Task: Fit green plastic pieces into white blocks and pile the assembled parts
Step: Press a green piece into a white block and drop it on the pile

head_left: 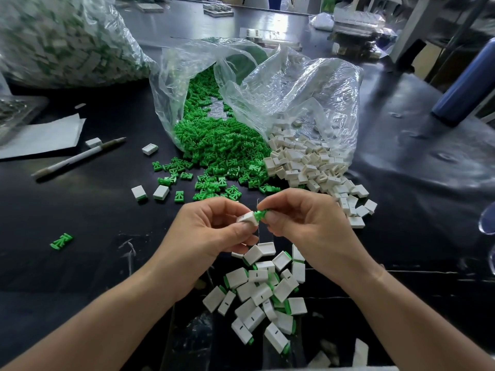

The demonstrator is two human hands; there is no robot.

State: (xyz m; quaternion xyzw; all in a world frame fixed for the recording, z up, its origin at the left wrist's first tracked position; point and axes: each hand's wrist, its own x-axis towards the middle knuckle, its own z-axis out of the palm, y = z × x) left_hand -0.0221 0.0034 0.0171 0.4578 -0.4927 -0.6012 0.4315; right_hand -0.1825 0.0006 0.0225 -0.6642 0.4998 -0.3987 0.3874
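My left hand [211, 231] pinches a white block [247, 218] above the dark table. My right hand [300, 218] pinches a green plastic piece [260, 214] whose end meets the block's open side. Below both hands lies a pile of assembled white-and-green parts [267, 295]. Loose green pieces [219, 145] spill from a clear bag beyond the hands. Loose white blocks [308, 167] spill from a second clear bag to their right.
A large clear bag of assembled parts [61, 41] fills the far left. A pen [77, 156] and white paper [40, 135] lie on the left. A stray green piece [61, 241] sits near my left forearm. A blue bottle [468, 84] stands far right.
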